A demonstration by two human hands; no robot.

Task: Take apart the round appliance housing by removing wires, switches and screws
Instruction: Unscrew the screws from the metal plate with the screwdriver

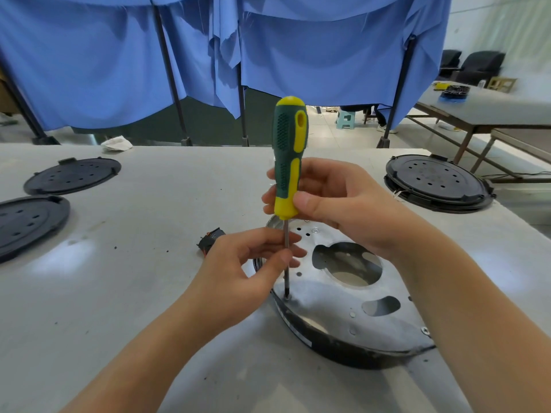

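The round appliance housing (334, 305) lies flat on the table, a shiny metal plate with cut-outs over a black rim. A green and yellow screwdriver (289, 156) stands upright, its tip set in a screw (287, 297) at the plate's left edge. My right hand (337, 201) grips the lower part of the handle. My left hand (250, 263) pinches the metal shaft between thumb and fingers. Another screw (425, 330) sits near the plate's right rim. A small black switch part with wires (210, 241) lies just left of the housing.
Two black round covers (73, 175) (28, 223) lie on the grey table (134, 293) at the left. A stack of black housings (436, 181) sits at the right. Blue curtains (298, 46) hang behind the table. A second table (489, 105) stands far right.
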